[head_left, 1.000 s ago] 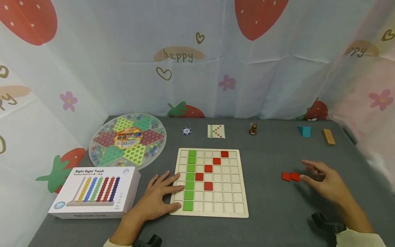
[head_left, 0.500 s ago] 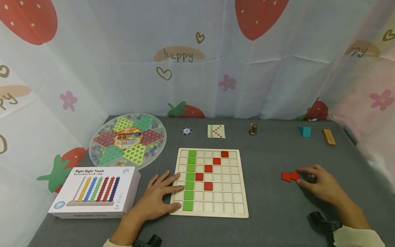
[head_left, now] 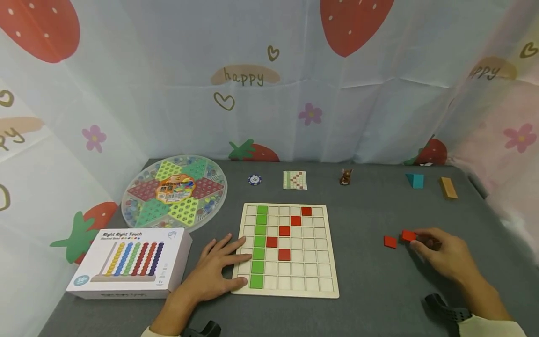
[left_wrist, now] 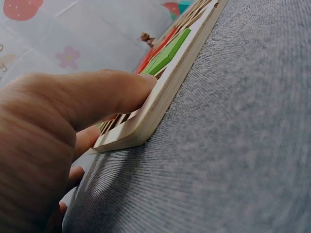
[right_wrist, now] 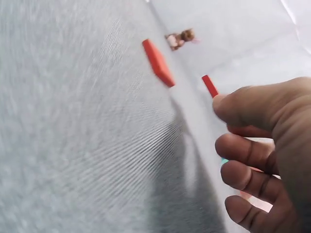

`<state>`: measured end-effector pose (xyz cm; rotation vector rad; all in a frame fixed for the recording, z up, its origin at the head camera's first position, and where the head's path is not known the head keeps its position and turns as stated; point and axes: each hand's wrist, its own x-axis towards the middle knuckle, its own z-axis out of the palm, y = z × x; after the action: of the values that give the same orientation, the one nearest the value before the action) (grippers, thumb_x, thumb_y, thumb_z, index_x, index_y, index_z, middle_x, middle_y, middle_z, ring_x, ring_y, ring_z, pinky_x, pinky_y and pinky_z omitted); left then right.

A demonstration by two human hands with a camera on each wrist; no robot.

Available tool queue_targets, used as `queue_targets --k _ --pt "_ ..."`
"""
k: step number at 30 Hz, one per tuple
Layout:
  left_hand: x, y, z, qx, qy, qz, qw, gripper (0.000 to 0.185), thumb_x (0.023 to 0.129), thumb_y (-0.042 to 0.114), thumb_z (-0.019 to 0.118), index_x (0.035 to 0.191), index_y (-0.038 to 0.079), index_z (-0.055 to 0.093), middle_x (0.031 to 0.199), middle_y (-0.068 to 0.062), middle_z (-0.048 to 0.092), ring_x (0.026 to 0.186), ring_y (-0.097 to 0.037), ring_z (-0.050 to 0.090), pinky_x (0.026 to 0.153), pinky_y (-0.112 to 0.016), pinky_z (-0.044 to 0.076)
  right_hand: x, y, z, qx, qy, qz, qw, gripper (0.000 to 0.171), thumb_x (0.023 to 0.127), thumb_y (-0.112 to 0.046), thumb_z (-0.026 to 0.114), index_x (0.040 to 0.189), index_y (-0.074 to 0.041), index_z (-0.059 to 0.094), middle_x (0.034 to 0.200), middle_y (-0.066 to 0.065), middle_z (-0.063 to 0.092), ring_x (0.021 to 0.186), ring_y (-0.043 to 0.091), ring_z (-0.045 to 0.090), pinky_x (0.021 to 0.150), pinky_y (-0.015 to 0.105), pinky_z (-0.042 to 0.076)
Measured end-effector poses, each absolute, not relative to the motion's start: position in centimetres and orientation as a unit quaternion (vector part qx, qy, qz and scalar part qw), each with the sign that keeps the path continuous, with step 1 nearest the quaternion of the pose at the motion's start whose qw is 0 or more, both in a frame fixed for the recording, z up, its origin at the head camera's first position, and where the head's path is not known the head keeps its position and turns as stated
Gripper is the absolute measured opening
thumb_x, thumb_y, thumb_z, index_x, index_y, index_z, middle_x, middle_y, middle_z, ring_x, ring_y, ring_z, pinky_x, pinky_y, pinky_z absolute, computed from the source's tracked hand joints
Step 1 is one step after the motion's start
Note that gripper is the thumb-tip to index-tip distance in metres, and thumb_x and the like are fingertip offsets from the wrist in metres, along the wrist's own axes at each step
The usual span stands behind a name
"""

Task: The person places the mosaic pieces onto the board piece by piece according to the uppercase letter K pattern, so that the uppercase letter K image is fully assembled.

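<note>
My right hand (head_left: 446,252) pinches a red square tile (head_left: 408,235) between thumb and index finger, lifted just off the table; in the right wrist view this tile (right_wrist: 209,86) shows edge-on past the thumb. A second red tile (head_left: 389,242) lies on the cloth to its left. My left hand (head_left: 216,271) rests with spread fingers on the left edge of the wooden grid board (head_left: 307,269). In the left wrist view the thumb (left_wrist: 121,92) touches the board's rim near a corner. The board bears a column of green tiles (head_left: 258,241) and several red tiles (head_left: 284,254).
Behind the board lie a poker chip (head_left: 254,179), a small pattern card (head_left: 294,180) and a mouse figurine (head_left: 345,177). A blue block (head_left: 415,180) and a wooden block (head_left: 448,187) are at the back right. Left are a round checkers set (head_left: 174,192) and a white box (head_left: 130,262).
My right hand has closed thumb and index finger on the right-hand red tile and raised it, away from the other tile. My left hand has stayed on the board.
</note>
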<state>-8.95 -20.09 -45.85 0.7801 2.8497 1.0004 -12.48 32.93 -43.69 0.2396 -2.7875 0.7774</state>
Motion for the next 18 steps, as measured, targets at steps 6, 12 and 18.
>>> queue_targets --k 6,12,18 --pt "-8.9 -20.1 -45.8 0.246 0.914 0.321 0.012 0.051 0.08 0.042 0.075 0.127 0.022 0.068 0.15 -0.001 0.039 0.142 -0.033 0.021 0.11 -0.057 0.004 -11.6 32.0 -42.2 0.091 -0.937 0.296 0.164 0.025 0.084 -0.013 0.076 0.106 -0.001 0.07 0.086 0.007 0.066 0.068 0.001 0.054 0.057 0.02 0.045" --pt "-8.9 -20.1 -45.8 0.243 0.915 0.321 0.012 0.051 0.08 0.043 0.075 0.125 0.022 0.069 0.15 0.0 0.04 0.142 -0.033 0.021 0.11 -0.057 0.005 -11.1 31.0 -41.5 0.126 -0.918 0.316 0.202 0.025 0.082 -0.009 0.078 0.106 -0.012 0.072 0.087 0.001 0.066 0.074 -0.003 0.054 0.065 0.013 0.044" --pt "-8.9 -20.1 -45.9 0.244 0.914 0.324 0.013 0.051 0.079 0.043 0.075 0.126 0.022 0.069 0.15 0.0 0.039 0.142 -0.032 0.02 0.11 -0.057 0.004 -10.1 28.7 -40.1 0.167 -0.896 0.352 0.215 0.03 0.074 0.003 0.081 0.101 -0.008 0.073 0.087 0.0 0.067 0.078 0.002 0.056 0.07 0.012 0.043"
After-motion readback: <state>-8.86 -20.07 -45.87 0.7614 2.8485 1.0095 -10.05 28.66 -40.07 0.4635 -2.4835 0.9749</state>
